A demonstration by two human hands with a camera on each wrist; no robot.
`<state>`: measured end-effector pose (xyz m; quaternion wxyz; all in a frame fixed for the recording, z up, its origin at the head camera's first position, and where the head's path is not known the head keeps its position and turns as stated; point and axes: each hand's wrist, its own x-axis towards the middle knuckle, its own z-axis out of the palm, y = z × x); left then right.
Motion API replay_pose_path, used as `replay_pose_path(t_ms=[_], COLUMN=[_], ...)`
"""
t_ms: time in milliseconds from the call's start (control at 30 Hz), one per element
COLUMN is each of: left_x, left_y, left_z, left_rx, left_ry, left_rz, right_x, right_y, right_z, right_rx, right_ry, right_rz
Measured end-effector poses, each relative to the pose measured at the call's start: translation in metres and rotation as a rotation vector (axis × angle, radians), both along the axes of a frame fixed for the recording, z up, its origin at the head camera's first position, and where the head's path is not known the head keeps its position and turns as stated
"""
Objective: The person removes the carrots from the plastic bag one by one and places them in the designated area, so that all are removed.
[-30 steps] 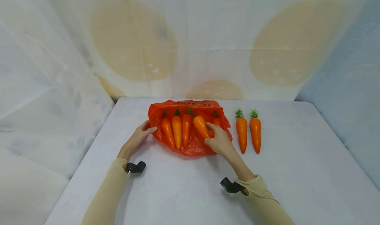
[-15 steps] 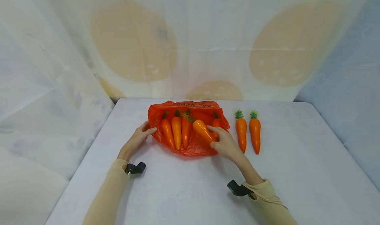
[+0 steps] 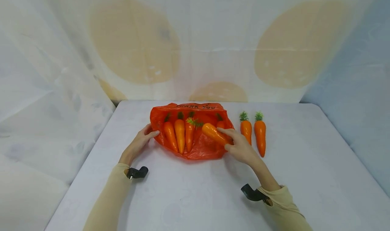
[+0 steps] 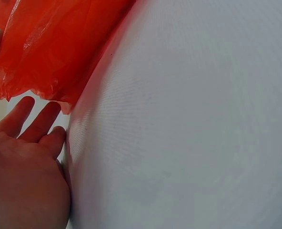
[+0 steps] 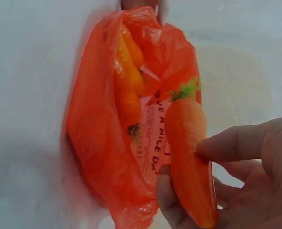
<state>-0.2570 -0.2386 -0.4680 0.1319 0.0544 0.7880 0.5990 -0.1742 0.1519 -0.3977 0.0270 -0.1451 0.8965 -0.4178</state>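
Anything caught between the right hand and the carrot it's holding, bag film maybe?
Nothing visible: the fingers of the right hand press directly on the carrot. The red bag shows behind it. Contact behind the carrot is hidden.

Long, plain beige on the left sleeve [image 3: 105, 198], running along the surface's left edge, smooth down the forearm! Over to the right sleeve [image 3: 283, 205], towards the right edge: same beige, with creases bunching behind a loose cuff. Stubby black left camera [image 3: 138, 172] on one wrist, elbow-bent; matching black right camera [image 3: 252, 192] on the other. Left hand [image 3: 141, 141] bare, right hand [image 3: 242, 150] bare too.
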Motion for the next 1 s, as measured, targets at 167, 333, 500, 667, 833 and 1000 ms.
replay_pose_path(t_ms=[167, 333, 500, 667, 833, 1000], left_x=[0.001, 0.0, -0.001, 0.001, 0.001, 0.001], left_y=[-0.001, -0.002, -0.001, 0.0, 0.0, 0.0], left_z=[0.0, 0.001, 0.001, 0.001, 0.001, 0.001], left_rx=[-0.006, -0.008, 0.0, 0.0, 0.002, 0.015], left_ry=[-0.014, -0.01, -0.012, -0.015, -0.007, -0.001], left_rz=[0.003, -0.006, -0.004, -0.006, -0.006, -0.008], right_x=[0.002, 0.0, -0.002, -0.002, -0.001, -0.001], right_y=[-0.001, 0.006, 0.016, 0.027, 0.04, 0.052], right_z=[0.006, 0.011, 0.017, 0.018, 0.018, 0.017], right_rx=[-0.035, -0.067, -0.117, -0.158, -0.216, -0.287], right_ry=[0.018, 0.064, 0.073, 0.072, 0.074, 0.117], right_rz=[-0.015, -0.046, -0.071, -0.118, -0.174, -0.263])
